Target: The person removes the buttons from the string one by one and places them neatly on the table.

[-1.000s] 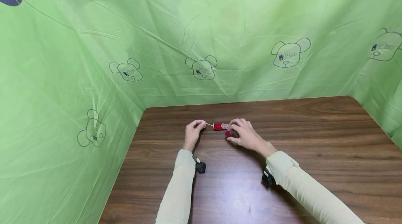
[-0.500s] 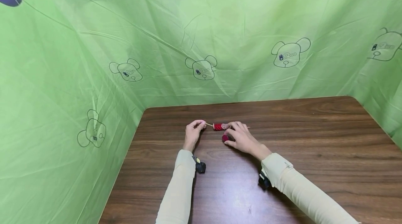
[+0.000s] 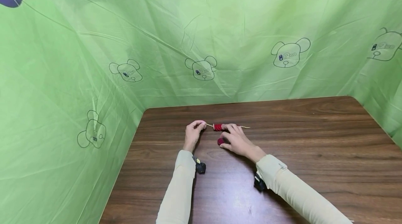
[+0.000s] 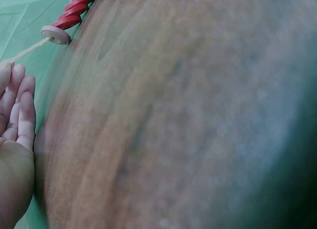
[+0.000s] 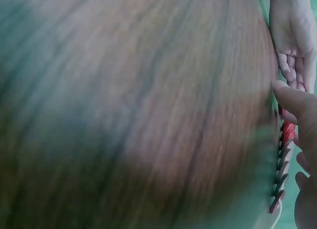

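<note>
In the head view my left hand pinches the left end of a thin pale cord or stick. Threaded on it is a row of bright red pieces; the left wrist view shows them as red, twisted-looking shapes behind a pale pink disc. My right hand lies across the right part of the row and hides much of it. Between its thumb and a finger is a small dark red round piece. Several discs line up beside the right fingers in the right wrist view.
All of this lies on a dark brown wooden table. Green sheeting with bear drawings hangs behind and at both sides. A black wrist camera sits under the left wrist, another under the right.
My right hand has slid left and toward me along the row, carrying the dark red round piece. The cord's right end has come into view beyond it. The left hand stays put.
</note>
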`<action>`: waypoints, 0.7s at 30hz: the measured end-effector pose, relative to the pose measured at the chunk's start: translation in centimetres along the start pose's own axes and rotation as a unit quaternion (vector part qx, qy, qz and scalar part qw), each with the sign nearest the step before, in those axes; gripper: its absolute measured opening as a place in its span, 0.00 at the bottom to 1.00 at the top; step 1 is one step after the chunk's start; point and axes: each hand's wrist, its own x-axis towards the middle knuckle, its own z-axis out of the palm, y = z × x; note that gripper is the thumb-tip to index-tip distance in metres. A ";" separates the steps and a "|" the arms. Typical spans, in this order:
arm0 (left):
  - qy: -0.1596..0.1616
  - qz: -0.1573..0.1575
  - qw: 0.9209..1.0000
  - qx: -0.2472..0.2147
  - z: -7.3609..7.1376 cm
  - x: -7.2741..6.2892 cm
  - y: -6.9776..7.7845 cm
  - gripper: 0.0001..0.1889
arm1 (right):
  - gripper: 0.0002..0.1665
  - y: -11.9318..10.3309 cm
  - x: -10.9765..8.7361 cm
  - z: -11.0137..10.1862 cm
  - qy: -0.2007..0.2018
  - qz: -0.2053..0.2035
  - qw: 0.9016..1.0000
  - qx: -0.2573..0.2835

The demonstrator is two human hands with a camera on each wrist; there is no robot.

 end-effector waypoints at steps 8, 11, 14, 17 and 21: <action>0.021 0.007 1.000 0.014 0.2 0.3 -0.8 0.10 | 0.15 -0.3 0.1 0.4 0.022 0.000 1.000 0.006; 0.020 0.007 1.000 0.012 0.2 0.3 -0.8 0.10 | 0.15 -0.3 0.0 0.5 0.031 -0.004 1.000 0.000; 0.019 0.007 1.000 0.009 0.2 0.2 -0.8 0.10 | 0.16 -0.2 0.0 0.5 0.035 -0.008 0.999 -0.008; 0.019 0.007 1.000 0.008 0.2 0.2 -0.8 0.10 | 0.16 -0.2 0.0 0.6 0.035 -0.008 0.999 -0.009; 0.020 0.007 1.000 0.010 0.2 0.2 -0.7 0.09 | 0.15 -0.3 0.1 0.5 0.030 -0.005 1.000 0.000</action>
